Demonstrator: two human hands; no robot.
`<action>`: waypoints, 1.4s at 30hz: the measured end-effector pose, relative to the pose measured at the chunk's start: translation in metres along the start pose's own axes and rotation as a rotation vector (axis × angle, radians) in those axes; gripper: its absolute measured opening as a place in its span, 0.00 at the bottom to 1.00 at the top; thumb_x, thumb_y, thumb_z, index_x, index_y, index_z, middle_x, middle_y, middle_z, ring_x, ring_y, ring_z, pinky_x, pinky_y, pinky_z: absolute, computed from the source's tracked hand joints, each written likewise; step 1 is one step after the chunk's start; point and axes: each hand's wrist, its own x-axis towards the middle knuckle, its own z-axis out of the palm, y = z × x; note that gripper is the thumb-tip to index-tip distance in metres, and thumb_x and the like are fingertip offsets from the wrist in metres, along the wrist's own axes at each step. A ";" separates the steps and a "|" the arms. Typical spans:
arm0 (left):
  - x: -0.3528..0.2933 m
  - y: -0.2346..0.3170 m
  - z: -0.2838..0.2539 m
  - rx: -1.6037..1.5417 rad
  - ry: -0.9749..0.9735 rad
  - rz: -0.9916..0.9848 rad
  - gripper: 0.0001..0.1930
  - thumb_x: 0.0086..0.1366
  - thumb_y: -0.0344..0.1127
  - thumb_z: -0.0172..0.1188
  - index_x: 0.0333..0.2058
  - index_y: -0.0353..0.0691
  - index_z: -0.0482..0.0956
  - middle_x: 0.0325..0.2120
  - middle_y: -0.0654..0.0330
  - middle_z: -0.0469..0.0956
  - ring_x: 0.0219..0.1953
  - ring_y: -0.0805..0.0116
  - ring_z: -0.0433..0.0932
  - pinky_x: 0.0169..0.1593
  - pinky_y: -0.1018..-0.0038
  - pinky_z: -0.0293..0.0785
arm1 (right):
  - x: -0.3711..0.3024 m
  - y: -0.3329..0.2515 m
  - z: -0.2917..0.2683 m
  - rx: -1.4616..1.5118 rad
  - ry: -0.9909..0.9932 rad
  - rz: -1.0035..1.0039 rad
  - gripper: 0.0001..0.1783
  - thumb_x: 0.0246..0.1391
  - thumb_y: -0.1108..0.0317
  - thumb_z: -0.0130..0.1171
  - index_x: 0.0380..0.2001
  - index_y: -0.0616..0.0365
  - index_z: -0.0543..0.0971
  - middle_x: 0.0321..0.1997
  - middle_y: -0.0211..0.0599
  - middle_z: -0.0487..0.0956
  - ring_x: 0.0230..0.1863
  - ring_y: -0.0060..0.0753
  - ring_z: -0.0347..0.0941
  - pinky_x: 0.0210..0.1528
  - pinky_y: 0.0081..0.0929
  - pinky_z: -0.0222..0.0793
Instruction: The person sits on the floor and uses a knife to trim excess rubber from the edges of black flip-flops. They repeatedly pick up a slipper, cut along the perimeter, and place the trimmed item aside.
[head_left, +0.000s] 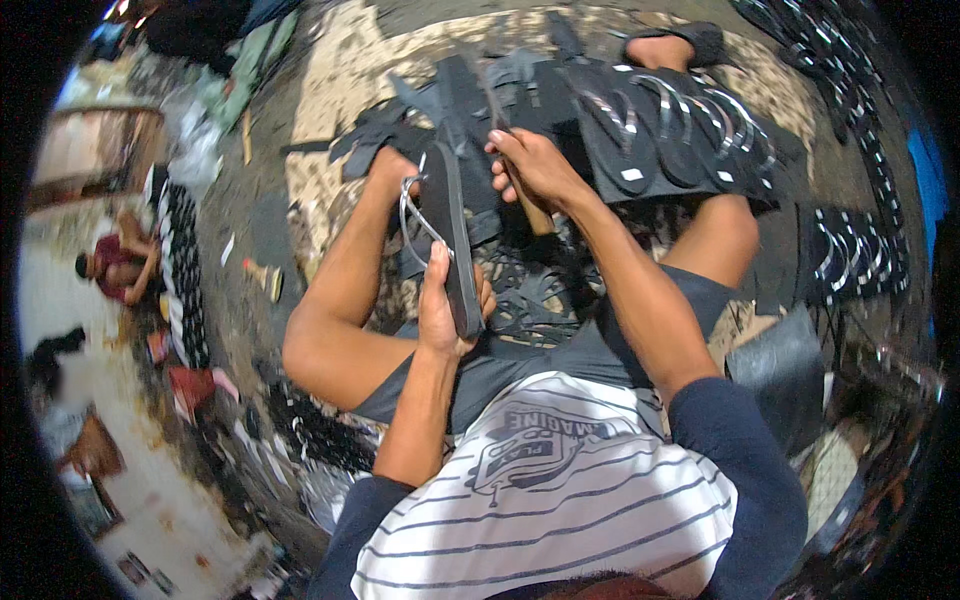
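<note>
My left hand (445,305) grips a black flip-flop (440,190) near one end, holding it on edge with its sole side facing right. A shiny silver strap (408,215) shows on the flip-flop's left face. To the right of it, my right hand (535,170) is closed round the wooden handle of a knife (539,218). The long, thin blade points away from me, close to the flip-flop's far end but apart from it. Dark cut scraps (530,300) lie between my legs, below both hands.
Several black flip-flops with silver straps (630,125) lie in a row beyond my right knee. More finished pairs (855,255) sit at the far right. Black sheet pieces (460,95) cover the mat ahead. A wooden-handled tool (264,279) lies left; another person (125,260) sits farther off.
</note>
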 end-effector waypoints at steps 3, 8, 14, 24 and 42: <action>-0.015 0.003 0.005 0.203 0.220 0.042 0.24 0.71 0.62 0.49 0.36 0.45 0.76 0.23 0.65 0.74 0.22 0.75 0.73 0.26 0.76 0.72 | -0.041 -0.013 0.033 0.158 -0.051 -0.084 0.25 0.66 0.47 0.53 0.45 0.63 0.75 0.31 0.31 0.77 0.25 0.17 0.73 0.21 0.17 0.71; -0.040 -0.008 -0.032 0.391 0.006 0.444 0.25 0.72 0.54 0.53 0.53 0.36 0.72 0.40 0.63 0.78 0.40 0.74 0.77 0.46 0.76 0.75 | -0.095 -0.047 0.059 -0.444 -0.019 -0.278 0.24 0.57 0.54 0.67 0.43 0.66 0.77 0.33 0.40 0.83 0.33 0.24 0.76 0.38 0.27 0.72; -0.045 0.056 0.029 0.531 0.373 0.480 0.26 0.72 0.56 0.52 0.51 0.36 0.74 0.42 0.60 0.80 0.39 0.73 0.79 0.43 0.75 0.77 | -0.147 -0.037 0.088 -0.368 -0.183 -0.250 0.25 0.59 0.56 0.65 0.50 0.62 0.74 0.38 0.46 0.83 0.38 0.32 0.80 0.41 0.31 0.74; -0.097 0.046 0.014 0.339 0.511 0.489 0.19 0.74 0.44 0.54 0.54 0.37 0.71 0.44 0.64 0.76 0.45 0.79 0.74 0.52 0.76 0.71 | -0.212 0.058 0.044 -0.924 -0.178 -0.442 0.22 0.44 0.81 0.63 0.46 0.59 0.75 0.35 0.45 0.78 0.32 0.46 0.78 0.35 0.36 0.74; -0.116 0.060 0.035 0.621 0.164 0.241 0.16 0.70 0.44 0.60 0.45 0.35 0.78 0.36 0.67 0.78 0.38 0.79 0.74 0.43 0.79 0.72 | -0.112 -0.108 0.108 -1.161 -0.828 -0.464 0.31 0.39 0.72 0.69 0.51 0.58 0.76 0.39 0.49 0.81 0.41 0.56 0.79 0.43 0.41 0.77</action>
